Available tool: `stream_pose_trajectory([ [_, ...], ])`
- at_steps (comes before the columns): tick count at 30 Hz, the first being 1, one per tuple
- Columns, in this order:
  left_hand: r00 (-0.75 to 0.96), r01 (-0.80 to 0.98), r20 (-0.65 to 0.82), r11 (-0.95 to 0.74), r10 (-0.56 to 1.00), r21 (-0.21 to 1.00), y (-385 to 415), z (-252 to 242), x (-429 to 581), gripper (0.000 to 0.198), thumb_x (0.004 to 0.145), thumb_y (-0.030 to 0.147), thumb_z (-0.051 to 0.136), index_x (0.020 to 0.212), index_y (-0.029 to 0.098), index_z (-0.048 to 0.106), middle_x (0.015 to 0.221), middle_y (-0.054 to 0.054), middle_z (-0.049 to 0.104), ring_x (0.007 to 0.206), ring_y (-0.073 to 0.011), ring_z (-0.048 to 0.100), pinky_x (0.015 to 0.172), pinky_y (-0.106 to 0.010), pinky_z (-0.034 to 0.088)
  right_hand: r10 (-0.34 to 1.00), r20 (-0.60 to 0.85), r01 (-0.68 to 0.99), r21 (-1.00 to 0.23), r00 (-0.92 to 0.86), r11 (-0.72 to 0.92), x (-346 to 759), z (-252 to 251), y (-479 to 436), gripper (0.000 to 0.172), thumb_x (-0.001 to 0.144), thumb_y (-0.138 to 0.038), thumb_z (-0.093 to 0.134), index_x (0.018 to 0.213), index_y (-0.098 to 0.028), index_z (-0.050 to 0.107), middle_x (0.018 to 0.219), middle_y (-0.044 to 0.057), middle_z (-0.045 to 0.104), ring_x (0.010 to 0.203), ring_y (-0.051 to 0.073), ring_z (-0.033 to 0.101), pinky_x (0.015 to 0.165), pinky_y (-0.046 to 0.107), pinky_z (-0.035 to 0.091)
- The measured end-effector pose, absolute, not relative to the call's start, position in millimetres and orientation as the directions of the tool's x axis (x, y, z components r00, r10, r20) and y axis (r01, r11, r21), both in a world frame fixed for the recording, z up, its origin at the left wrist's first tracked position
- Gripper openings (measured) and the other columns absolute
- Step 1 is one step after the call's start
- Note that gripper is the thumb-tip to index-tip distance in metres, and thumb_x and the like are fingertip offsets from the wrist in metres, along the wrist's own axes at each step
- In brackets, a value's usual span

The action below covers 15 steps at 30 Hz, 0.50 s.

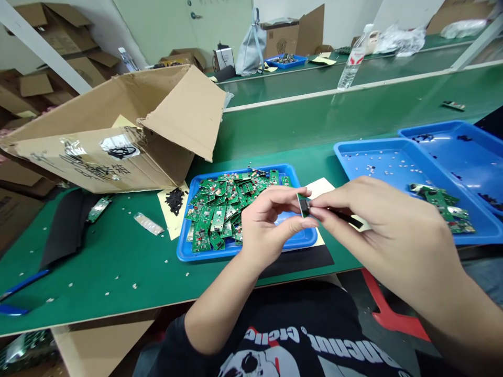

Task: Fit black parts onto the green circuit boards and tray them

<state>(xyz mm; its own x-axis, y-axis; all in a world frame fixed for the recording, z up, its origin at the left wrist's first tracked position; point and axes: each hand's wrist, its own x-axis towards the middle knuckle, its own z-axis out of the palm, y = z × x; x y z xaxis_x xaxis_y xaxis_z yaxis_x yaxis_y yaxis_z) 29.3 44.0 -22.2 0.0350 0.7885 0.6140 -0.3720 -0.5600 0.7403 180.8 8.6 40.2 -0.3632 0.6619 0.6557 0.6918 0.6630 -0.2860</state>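
My left hand [267, 222] pinches a small green circuit board [303, 205] with a black part on it between thumb and fingertips. My right hand [377, 230] grips a slim black strip [348, 217], whose end meets that board. Below my left hand, a blue tray [288, 168] holds a heap of green circuit boards [223, 209]. To the right of my right hand, a second blue tray [365, 157] holds several green boards [442, 207] and small scraps.
A torn cardboard box [110, 139] stands on the green workbench [118, 262] at left, beside black foam [66, 225], yellow paper with black bits [175, 207], and a blue-handled tool [23, 285]. Another blue tray [451, 141] sits at right. Small white bits dot the bench.
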Motion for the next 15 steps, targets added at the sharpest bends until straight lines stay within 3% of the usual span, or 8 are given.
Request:
stream_pose_trajectory([
  [4, 0.043, -0.3, 0.567, -0.531, 0.823, 0.793, 37, -20, 30, 0.022, 0.075, 0.033, 0.08, 0.093, 0.022, 0.074, 0.089, -0.003, 0.075, 0.079, -0.0122, 0.069, 0.073, -0.022, 0.056, 0.621, 0.674, 0.739, -0.165, -0.4, 0.654, 178, 41, 9, 0.015, 0.09, -0.011, 0.053, 0.078, -0.018, 0.059, 0.086, 0.009, 0.066, 0.073, 0.018, 0.06, 0.063, 0.031, 0.048],
  [7, 0.076, -0.2, 0.526, -0.504, 0.847, 0.84, 29, -14, 30, 0.02, 0.086, 0.033, 0.069, 0.102, 0.023, 0.073, 0.097, -0.004, 0.075, 0.084, -0.014, 0.068, 0.077, -0.025, 0.055, 0.643, 0.673, 0.773, -0.164, -0.366, 0.612, 177, 40, 11, 0.013, 0.092, -0.014, 0.051, 0.083, -0.018, 0.059, 0.097, 0.011, 0.064, 0.076, 0.018, 0.063, 0.062, 0.03, 0.049],
  [11, 0.156, -0.212, 0.443, -0.408, 0.883, 0.888, 21, -9, 31, 0.025, 0.093, 0.028, 0.058, 0.114, 0.025, 0.071, 0.111, -0.005, 0.073, 0.099, -0.0178, 0.068, 0.089, -0.03, 0.054, 0.624, 0.701, 0.746, -0.198, -0.345, 0.636, 176, 35, 14, 0.011, 0.092, -0.014, 0.053, 0.083, -0.018, 0.057, 0.076, 0.004, 0.063, 0.068, 0.015, 0.06, 0.061, 0.027, 0.048],
  [15, 0.18, -0.284, 0.362, -0.304, 0.914, 0.909, 19, -10, 31, 0.025, 0.095, 0.03, 0.054, 0.112, 0.025, 0.072, 0.117, -0.005, 0.072, 0.108, -0.0206, 0.066, 0.098, -0.034, 0.051, 0.589, 0.723, 0.749, -0.152, -0.361, 0.645, 175, 34, 14, 0.01, 0.092, -0.013, 0.056, 0.083, -0.019, 0.057, 0.071, 0.002, 0.064, 0.061, 0.013, 0.057, 0.058, 0.026, 0.046],
])
